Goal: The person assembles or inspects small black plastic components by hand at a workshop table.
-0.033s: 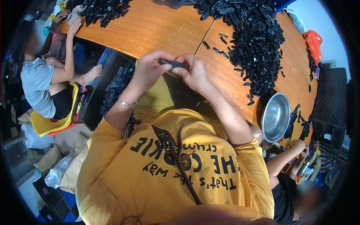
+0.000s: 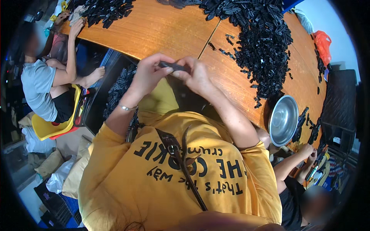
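Note:
A slim, dark, elongated plastic piece (image 2: 172,66) is pinched between my two hands just off the table's near edge. My left hand (image 2: 151,70) closes on its left end with thumb and fingers. At the other end, the thumb and fingers of my right hand (image 2: 195,75) grip the same piece. Its fine detail is covered by my fingertips. Beyond my right hand, a big heap of small black plastic parts (image 2: 262,57) covers the wooden table (image 2: 162,32). Longer black slotted pieces (image 2: 219,8) lie at the far side of that heap.
A round metal bowl (image 2: 284,120) stands at the table's right edge. Below my left forearm sits a dark crate of black pieces (image 2: 117,90). One person sits on a yellow chair (image 2: 52,125) at left; another person's arms (image 2: 295,159) reach in at lower right. Another black pile (image 2: 106,13) lies far left.
Both my hands have shifted slightly left with the dark piece still between them. The piles, bowl and other people look the same.

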Demonstrator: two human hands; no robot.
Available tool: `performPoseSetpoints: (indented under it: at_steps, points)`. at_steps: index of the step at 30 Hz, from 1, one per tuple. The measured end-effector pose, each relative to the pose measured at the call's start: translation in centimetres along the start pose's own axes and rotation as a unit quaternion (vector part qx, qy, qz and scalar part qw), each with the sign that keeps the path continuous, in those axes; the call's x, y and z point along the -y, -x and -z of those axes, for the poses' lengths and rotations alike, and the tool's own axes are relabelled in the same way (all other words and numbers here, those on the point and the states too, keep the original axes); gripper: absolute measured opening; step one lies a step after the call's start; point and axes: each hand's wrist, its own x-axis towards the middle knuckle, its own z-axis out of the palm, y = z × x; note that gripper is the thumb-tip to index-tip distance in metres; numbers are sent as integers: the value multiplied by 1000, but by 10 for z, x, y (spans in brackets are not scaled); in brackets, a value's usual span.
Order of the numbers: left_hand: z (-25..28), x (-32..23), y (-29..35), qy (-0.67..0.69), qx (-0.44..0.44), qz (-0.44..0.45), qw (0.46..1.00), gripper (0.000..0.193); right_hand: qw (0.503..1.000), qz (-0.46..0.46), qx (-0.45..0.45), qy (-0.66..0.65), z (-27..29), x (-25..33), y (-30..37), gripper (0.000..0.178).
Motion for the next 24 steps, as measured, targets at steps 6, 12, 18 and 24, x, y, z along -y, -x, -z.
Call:
performPoseSetpoints:
  at_steps: [6,12,18,24]
  points:
    - [112,-25,38,-454,112,-5,884,32,991,67,42,105,31,36,-2,28]
    - [98,-35,-89,-481,-39,-138,865,26,902,29,-121,413,88,13,-39,21]
    - [102,26,-244,-606,-152,-244,741,32,893,21,-84,443,85,0,-51,17]
    - [103,20,-254,-598,-61,-121,790,19,917,58,-101,383,86,-1,-42,12]
